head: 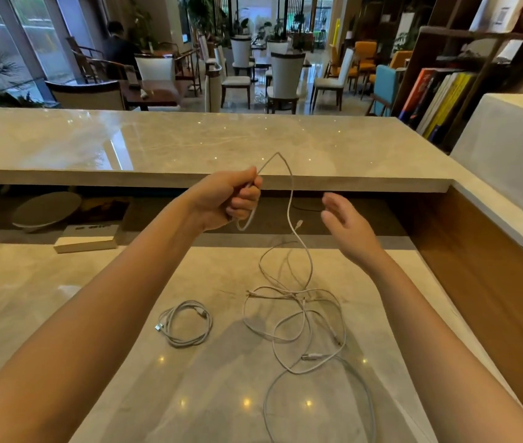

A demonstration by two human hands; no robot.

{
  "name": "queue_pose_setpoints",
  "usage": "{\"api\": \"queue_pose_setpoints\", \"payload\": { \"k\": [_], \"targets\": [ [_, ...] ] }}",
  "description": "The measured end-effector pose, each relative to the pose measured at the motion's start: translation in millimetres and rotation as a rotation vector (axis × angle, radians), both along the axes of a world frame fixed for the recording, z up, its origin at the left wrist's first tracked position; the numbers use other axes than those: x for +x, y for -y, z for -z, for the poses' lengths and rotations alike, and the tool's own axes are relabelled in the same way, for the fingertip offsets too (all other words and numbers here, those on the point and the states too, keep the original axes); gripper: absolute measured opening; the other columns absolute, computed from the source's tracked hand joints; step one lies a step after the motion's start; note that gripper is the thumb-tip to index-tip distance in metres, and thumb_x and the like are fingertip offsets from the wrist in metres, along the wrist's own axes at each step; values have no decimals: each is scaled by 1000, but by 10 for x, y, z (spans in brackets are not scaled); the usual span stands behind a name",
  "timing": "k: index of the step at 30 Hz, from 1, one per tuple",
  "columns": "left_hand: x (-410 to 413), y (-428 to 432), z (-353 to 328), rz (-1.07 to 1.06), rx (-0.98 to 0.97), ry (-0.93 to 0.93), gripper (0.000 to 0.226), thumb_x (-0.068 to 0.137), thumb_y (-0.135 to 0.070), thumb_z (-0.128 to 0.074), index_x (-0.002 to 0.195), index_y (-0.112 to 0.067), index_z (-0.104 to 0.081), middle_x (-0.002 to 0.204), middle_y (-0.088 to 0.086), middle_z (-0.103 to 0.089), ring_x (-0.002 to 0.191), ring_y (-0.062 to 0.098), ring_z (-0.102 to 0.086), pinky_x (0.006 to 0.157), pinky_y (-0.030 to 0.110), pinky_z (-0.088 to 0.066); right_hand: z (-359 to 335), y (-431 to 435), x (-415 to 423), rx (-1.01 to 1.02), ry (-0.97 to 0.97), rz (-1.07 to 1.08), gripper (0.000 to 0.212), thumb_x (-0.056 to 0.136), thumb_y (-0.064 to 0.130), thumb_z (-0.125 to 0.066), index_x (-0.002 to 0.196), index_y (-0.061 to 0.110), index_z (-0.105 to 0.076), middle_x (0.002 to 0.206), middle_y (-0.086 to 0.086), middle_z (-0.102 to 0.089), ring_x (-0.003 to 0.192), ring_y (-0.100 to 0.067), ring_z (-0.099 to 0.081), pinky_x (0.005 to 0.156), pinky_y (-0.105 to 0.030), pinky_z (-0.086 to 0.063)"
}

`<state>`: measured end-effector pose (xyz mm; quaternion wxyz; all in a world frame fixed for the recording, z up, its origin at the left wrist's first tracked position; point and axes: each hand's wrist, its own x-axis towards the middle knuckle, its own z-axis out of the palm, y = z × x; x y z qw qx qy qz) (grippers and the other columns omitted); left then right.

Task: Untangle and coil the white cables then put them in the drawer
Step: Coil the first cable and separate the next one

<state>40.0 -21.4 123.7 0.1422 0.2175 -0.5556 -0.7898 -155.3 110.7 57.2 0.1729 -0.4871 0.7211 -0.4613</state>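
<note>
Above the marble bench [100,302], the left hand [226,199] has its fingers [245,201] clenched on a white cable [290,199] that trails down into the tangle [301,318], the right hand [346,223] hangs open, and a coiled cable [186,322] lies nearby.

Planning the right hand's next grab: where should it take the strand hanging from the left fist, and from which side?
Judgement only: pinch the hanging strand just above its free plug, coming in from the right. The right hand is open beside it, and that stretch hangs in the air, clear of the tangle on the counter. The left hand grips the upper end.
</note>
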Motion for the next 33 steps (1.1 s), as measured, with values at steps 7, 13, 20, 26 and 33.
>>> {"api": "queue_pose_setpoints", "payload": {
  "k": [7,13,20,26,33],
  "targets": [
    [-38,-149,11,396,163,-112,31,95,-32,-38,75,-13,-53,47,-8,-42,36,3,-38,41,17,-42,-347,294,335,-248,-340,-242,38,97,20,-49,134,14,-45,142,-5,-42,133,-15,-33,110,-28,-28],
    [86,-72,0,488,367,-167,33,99,-29,-35,80,-9,-54,49,-4,-49,37,6,-33,40,18,-43,-378,334,345,-347,-217,-289,40,98,26,-43,138,19,-38,138,7,-40,127,-2,-34,100,-2,-24],
    [127,-59,91,543,438,-261,32,101,-31,-33,96,-4,-50,62,6,-56,44,9,-41,43,17,-37,-439,320,321,-222,-95,-432,19,98,18,-46,90,13,-63,79,4,-60,72,-2,-56,68,-14,-45],
    [136,-150,132,359,152,-276,38,99,-29,-25,89,-9,-56,54,-4,-49,51,10,-49,65,26,-48,-468,370,420,-382,-45,-168,24,98,22,-47,79,19,-61,65,12,-52,55,-1,-46,54,-14,-36],
    [113,-104,36,301,388,-588,39,101,-30,-26,86,-8,-54,48,-3,-48,40,6,-33,44,18,-27,-275,382,397,-216,73,-264,34,100,24,-41,76,15,-64,56,3,-48,45,0,-42,47,-12,-34]
  ]
}}
